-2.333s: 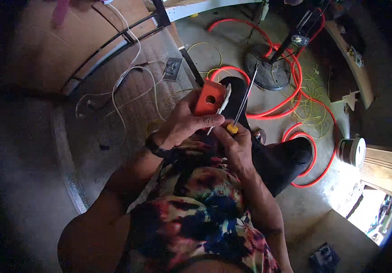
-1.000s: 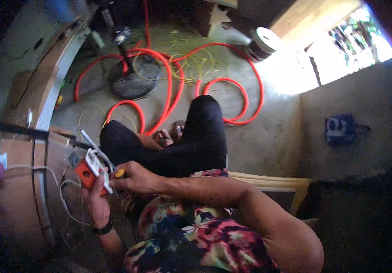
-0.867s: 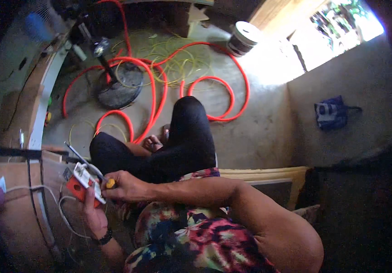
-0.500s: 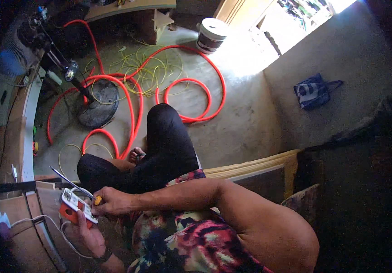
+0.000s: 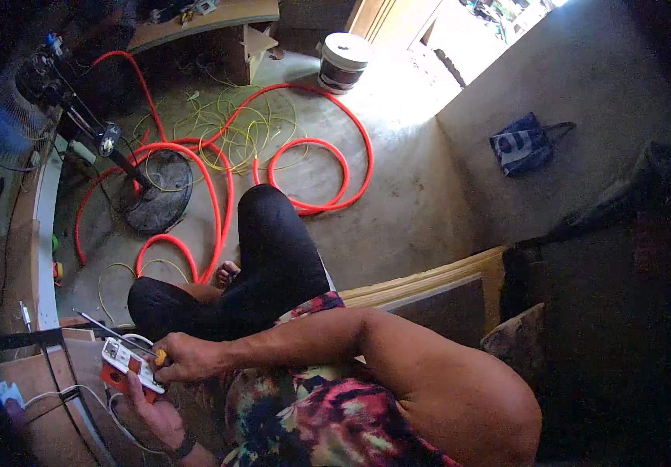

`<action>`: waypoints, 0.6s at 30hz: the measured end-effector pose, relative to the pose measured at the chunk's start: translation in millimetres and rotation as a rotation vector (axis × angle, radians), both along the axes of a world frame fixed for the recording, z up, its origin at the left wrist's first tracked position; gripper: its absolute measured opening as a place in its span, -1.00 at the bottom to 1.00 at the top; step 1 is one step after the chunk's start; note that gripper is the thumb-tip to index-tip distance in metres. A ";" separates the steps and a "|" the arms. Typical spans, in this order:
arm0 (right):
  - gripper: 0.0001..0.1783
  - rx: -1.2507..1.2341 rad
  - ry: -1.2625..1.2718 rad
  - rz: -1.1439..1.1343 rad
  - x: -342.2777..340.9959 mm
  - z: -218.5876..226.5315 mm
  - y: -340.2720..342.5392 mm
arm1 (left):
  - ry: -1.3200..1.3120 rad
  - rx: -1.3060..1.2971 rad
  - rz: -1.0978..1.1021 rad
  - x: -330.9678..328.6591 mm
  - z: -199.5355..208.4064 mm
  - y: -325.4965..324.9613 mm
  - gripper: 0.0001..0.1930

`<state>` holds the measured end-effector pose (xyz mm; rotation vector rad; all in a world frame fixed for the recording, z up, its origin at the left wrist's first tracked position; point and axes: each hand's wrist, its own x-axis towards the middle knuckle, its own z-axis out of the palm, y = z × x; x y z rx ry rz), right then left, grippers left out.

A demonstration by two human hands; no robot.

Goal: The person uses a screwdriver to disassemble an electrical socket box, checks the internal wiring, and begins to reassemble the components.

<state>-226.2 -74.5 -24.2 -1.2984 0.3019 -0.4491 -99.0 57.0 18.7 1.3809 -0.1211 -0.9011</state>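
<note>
While the left hand (image 5: 152, 409) cradles a small white-and-orange plastic socket box (image 5: 128, 364) from beneath, just beside the knee, the right hand (image 5: 187, 359) pinches a yellow-handled screwdriver (image 5: 117, 338) against it. Box looks light, rigid; best held by edges.

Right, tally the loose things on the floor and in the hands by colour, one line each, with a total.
Orange-red: 1, the hose looped over the floor.
Yellow: 1, the tangle of thin wire.
White: 2, the bucket and the socket plate in the left hand.
Blue: 1, the bag.
Metal with yellow handle: 1, the screwdriver in the right hand.
Total: 6
</note>
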 end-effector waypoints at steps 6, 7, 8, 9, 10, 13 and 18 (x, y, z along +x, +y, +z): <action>-0.68 0.028 0.090 0.049 -10.4 14.3 -7.4 | -0.447 0.156 -0.087 -5.2 -6.2 4.1 -0.36; -0.68 0.029 0.083 0.052 -9.7 14.8 -6.5 | -0.438 0.159 -0.100 -2.8 -6.9 6.6 -0.36; -0.67 -0.006 0.079 0.032 -8.4 13.6 -5.3 | -0.429 0.160 -0.114 -0.9 -8.2 9.0 -0.36; -0.67 -0.041 0.075 0.013 -6.6 11.0 -4.2 | -0.285 0.127 -0.082 11.7 -18.9 12.4 -0.37; -0.67 -0.076 0.073 -0.009 -6.0 10.1 -3.8 | -0.140 0.093 -0.051 13.0 -16.9 8.1 -0.38; -0.69 -0.058 0.063 -0.020 -6.5 8.1 -1.2 | -0.046 0.042 -0.012 5.4 -7.0 3.6 -0.43; -0.74 -0.128 0.124 -0.007 -7.9 11.0 -5.4 | -0.324 0.113 -0.145 23.9 -29.4 19.7 -0.44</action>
